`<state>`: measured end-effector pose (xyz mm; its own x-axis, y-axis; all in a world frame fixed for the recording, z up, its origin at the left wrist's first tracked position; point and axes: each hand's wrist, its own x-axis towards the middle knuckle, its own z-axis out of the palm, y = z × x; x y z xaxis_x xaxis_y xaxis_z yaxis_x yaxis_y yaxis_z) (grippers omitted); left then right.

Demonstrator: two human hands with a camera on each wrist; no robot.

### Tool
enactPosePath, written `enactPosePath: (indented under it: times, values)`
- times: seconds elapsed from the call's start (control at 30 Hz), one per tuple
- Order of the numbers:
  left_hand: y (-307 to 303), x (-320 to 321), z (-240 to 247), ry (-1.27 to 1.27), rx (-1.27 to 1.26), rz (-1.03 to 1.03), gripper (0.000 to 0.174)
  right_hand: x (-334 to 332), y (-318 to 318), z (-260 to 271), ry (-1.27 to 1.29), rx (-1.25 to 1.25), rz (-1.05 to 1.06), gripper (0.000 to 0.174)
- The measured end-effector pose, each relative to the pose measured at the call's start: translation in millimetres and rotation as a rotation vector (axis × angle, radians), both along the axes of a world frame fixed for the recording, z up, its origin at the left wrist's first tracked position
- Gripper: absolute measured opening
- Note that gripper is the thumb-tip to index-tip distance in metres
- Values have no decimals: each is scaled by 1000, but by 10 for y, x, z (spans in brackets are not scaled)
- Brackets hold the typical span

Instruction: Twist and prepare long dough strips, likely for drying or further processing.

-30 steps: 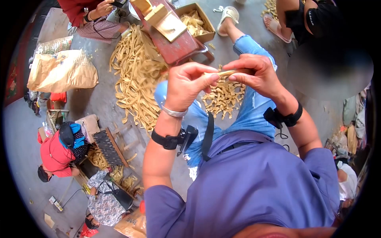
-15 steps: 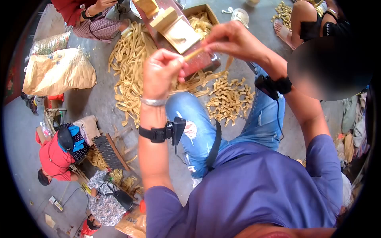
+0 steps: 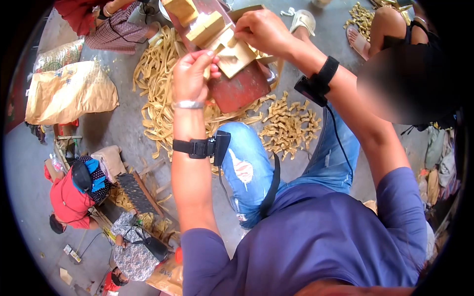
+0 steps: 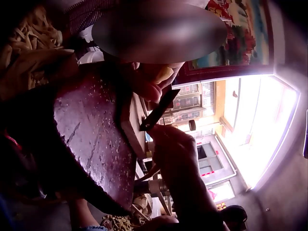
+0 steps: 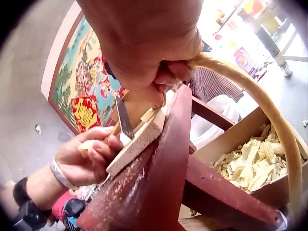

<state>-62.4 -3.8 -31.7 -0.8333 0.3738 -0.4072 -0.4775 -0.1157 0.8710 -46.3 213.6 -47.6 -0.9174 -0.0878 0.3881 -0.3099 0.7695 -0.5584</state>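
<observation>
Splitting appears in hand: the strip, at the blade on the bench edge, is pinched by the left hand and gripped by the right hand. A steady pull is judged necessary.

Grey floor bears yellow strip piles, a sack.

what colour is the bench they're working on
Dark red bench with a worn, speckled surface, shown best in the right wrist view.

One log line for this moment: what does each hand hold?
left hand pinches pale strip end | right hand grips long strip | blade at wooden block | on red bench
</observation>
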Motion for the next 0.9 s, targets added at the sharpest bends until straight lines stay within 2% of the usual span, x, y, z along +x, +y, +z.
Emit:
enactPosePath:
  times: [0.03, 0.13, 0.17, 0.2, 0.27, 0.3, 0.4, 0.43, 0.53, 0.63, 0.7, 0.77, 0.87, 0.9]
  values:
    - [-11, 34, 24, 16, -23, 4, 12, 7, 41, 3, 53, 28, -24, 13]
    - [59, 362, 231, -30, 80, -84, 16, 283, 137, 274, -371, -607, -75, 14]
    - [131, 524, 305, -32, 11, -150, 22, 344, 187, 223, -347, -841, -3, 16]
    - [183, 702, 302, -64, -35, -251, 29, 591, 110, 721, -457, -1046, -33, 19]
    - [304, 1034, 266, 90, -169, -417, 35, 801, 155, 382, -278, -1315, 226, 18]
    - [364, 1173, 255, 80, -137, -458, 41, 1049, 122, 572, -282, -1262, 258, 19]
    - [558, 1380, 462, -223, 292, -262, 40, 1683, 29, 901, -269, -1107, 271, 16]
    - [630, 1440, 576, -261, 370, -155, 34, 1869, 3, 923, -289, -1165, 231, 15]
    - [831, 1673, 942, -161, 413, -42, 20, 2288, 89, 1108, -336, -1299, 334, 15]
    - [856, 1885, 1246, 169, 185, -192, 17, 2651, 102, 1332, -139, -1151, 61, 14]
    - [885, 2079, 1627, 380, 24, -379, 18, 2653, 95, 1452, 141, -1057, -20, 15]
    - [905, 2195, 1860, 649, -150, -530, 20, 2729, 144, 1557, 119, -1018, 6, 19]
    - [832, 2339, 2121, 1306, -558, -485, 19, 2774, 142, 1577, 74, -1190, -31, 17]
    - [796, 2352, 2085, 1409, -618, -382, 20, 2821, 120, 1601, 25, -1186, -64, 16]
